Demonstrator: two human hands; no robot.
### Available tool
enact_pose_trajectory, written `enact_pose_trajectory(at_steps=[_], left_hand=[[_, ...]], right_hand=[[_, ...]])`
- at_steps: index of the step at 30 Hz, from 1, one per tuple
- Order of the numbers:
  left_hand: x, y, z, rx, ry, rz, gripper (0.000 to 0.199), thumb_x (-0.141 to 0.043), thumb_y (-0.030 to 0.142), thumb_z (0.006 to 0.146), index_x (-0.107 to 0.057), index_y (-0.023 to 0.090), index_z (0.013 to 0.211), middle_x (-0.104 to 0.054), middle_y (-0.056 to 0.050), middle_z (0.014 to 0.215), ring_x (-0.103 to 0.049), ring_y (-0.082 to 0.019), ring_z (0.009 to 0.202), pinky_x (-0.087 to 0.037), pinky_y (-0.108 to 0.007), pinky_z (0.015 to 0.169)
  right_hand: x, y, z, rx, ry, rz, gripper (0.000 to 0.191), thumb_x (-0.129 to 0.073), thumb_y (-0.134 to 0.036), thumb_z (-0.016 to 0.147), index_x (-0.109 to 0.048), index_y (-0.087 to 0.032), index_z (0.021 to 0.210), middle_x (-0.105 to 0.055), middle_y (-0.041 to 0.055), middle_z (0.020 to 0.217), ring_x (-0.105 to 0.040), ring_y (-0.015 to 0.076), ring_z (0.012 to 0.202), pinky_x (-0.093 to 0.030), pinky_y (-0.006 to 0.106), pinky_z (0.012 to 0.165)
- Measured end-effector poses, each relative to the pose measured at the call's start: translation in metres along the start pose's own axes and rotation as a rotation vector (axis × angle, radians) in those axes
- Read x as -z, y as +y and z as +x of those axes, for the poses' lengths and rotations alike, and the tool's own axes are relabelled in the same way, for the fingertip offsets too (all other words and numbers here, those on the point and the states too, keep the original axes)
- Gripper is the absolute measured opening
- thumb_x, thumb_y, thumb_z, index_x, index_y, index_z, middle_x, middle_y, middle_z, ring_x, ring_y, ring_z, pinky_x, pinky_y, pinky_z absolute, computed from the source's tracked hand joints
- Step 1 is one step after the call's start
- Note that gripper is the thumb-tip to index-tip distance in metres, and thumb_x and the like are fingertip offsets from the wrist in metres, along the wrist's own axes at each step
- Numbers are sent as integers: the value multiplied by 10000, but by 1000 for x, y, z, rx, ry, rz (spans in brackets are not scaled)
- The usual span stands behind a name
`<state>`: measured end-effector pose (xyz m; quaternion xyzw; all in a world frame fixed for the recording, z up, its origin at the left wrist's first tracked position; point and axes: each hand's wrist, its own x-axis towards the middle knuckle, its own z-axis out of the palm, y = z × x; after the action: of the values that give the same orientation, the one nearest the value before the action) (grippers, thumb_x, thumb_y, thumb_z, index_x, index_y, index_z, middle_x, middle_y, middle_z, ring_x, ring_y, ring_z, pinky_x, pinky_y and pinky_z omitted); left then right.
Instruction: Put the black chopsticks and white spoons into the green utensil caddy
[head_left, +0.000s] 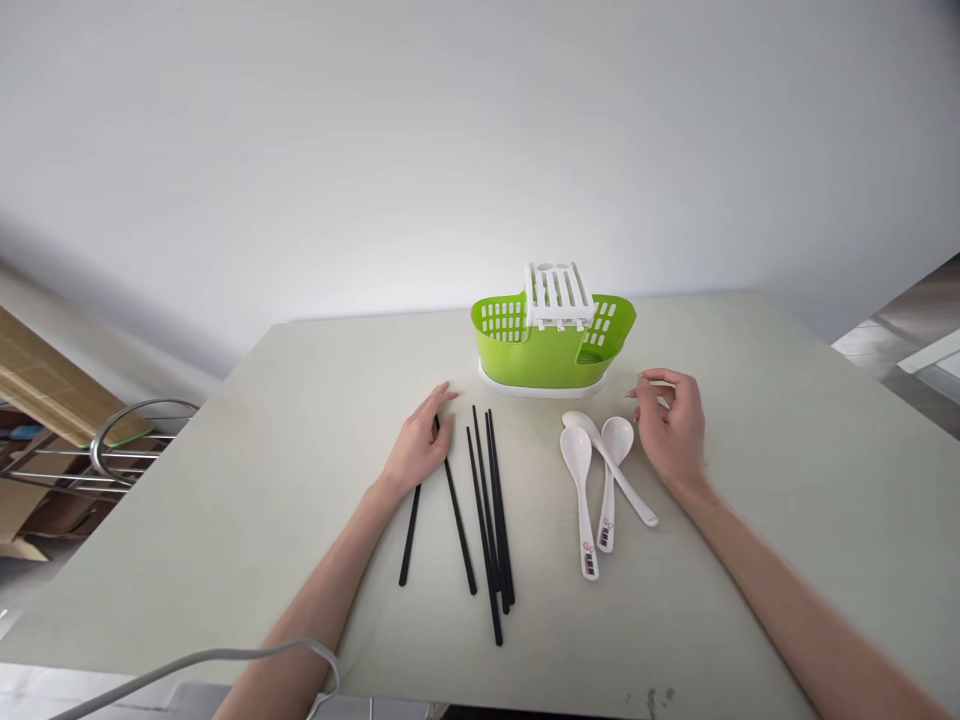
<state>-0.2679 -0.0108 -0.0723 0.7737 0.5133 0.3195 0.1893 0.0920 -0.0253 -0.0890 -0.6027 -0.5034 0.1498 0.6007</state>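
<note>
Pale table with far edge along a plain, light wall; small dark marks close to the near edge, right of its middle. Near the middle of the far edge, a green basket on a white base, upright, with slotted sides and a white slatted rack across its top. Between basket and near edge, left of centre, six black chopsticks: four in a close bundle, two spread apart with upper parts beneath the left hand. Left hand palm down, loosely open, thumb apart from fingers; firmness of any hold on the chopsticks impossible to tell. To the right of the bundle, three white spoons, one laid across another. Just beside the spoons, toward the right edge, the right hand, half open, fingers curled, with nothing visibly held. Over the left forearm, at the near edge, a grey cable. Beyond the left edge, a metal rack and cardboard; beyond the right edge, grey floor.
</note>
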Motion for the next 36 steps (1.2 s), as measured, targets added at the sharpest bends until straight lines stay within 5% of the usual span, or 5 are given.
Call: enact_pose_trajectory(at_steps=[7, 11, 18, 22, 36], left_hand=[[21, -2, -5, 19, -65, 137, 690, -652, 462, 934, -406, 238, 1538, -251, -155, 1727, -291, -333, 1588, -317, -533, 1275], [29, -7, -6, 37, -84, 229, 789, -651, 579, 927, -330, 229, 1557, -306, -183, 1662, -346, -351, 1540, -341, -539, 1245], [38, -6, -5, 132, 8, 442, 522, -639, 725, 850, -521, 221, 917, -575, -97, 996, -572, -318, 991, -491, -509, 935], [43, -4, -3, 141, -51, 465, 480, -571, 691, 906, -492, 237, 770, -590, -75, 873, -569, -302, 927, -445, -499, 967], [47, 2, -2, 236, -69, 550, 240, -540, 373, 990, -702, 207, 926, -745, -130, 1054, -649, -349, 1065, -460, -506, 978]], right_hand=[[1, -1, 1, -20, 1, -6, 237, -579, -444, 990, -573, -246, 1120, -635, 92, 1214, -700, 215, 958, -543, 316, 624], [1, -4, 1, -29, -1, -10, 231, -579, -439, 989, -575, -246, 1116, -647, 82, 1184, -696, 211, 964, -542, 312, 640], [1, -6, 2, -46, -15, 12, 242, -582, -454, 982, -577, -243, 1102, -665, 76, 1127, -698, 198, 903, -540, 311, 644], [1, -5, 2, -51, -22, 19, 248, -590, -457, 978, -573, -243, 1103, -669, 73, 1117, -705, 191, 871, -540, 307, 642], [1, -6, 1, -47, -46, -2, 189, -591, -403, 967, -587, -242, 1065, -693, 34, 994, -708, 177, 802, -542, 307, 670]])
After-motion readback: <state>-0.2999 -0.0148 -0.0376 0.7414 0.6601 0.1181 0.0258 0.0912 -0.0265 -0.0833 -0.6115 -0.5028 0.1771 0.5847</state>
